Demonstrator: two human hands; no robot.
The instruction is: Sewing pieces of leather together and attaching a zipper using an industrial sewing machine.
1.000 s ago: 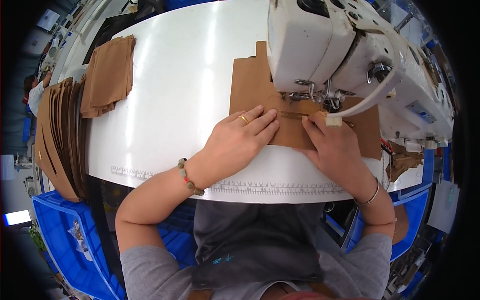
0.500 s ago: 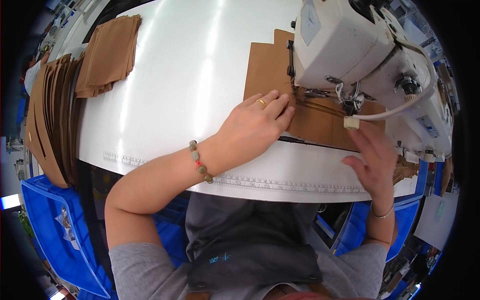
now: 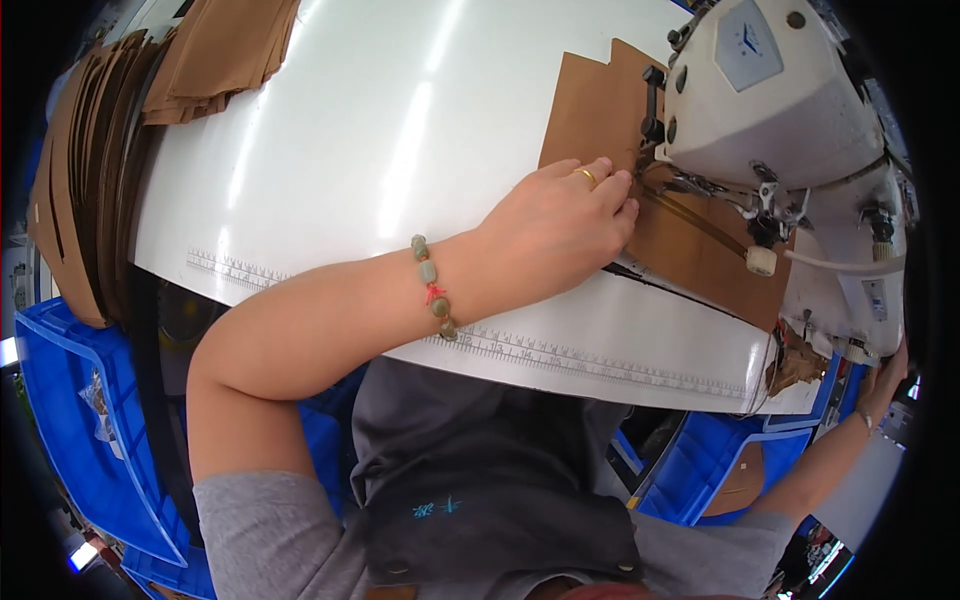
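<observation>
Apparently, in the head view, the brown panel (image 3: 590,110) lies at 2 o'clock on the white surface (image 3: 340,160), partly under the sewing machine (image 3: 770,130). The left hand (image 3: 565,230) lies over it, ungrasping; whether the right hand (image 3: 885,378), at 3 o'clock, grips anything, I cannot tell. With 1 hand steadying, uneven pressure could skew the panel; fingertips near the mechanism risk pinching.

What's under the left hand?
Under the left hand: part of the brown panel, with white tabletop toward the wrist. The stretch of panel edge beneath the hand is covered, so I can't see it.
</observation>
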